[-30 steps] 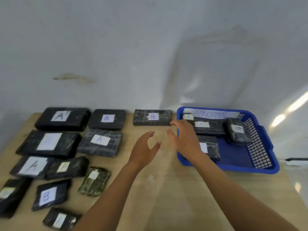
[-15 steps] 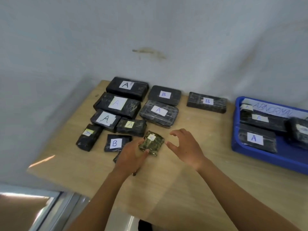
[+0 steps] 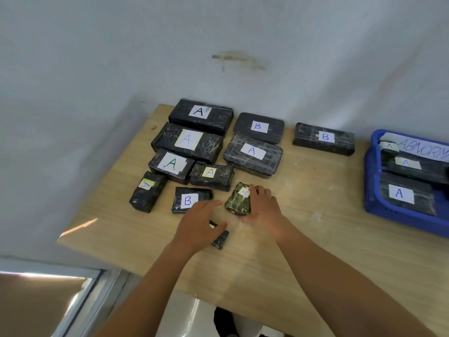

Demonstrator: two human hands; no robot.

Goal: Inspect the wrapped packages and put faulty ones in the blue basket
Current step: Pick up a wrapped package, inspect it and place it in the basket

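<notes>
Gripping the small green-wrapped package (image 3: 238, 203) by its right edge with curled right hand (image 3: 262, 210); left hand (image 3: 198, 223) spread flat just beside it. Lying on the table (image 3: 315, 239), well apart from the blue basket (image 3: 370, 190). Probably the pick-up for inspection; next, lifting and turning over to check the wrap.

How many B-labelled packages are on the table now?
3 B packages: back middle, back right, front by the left hand. The package under that hand hides its label.
</notes>
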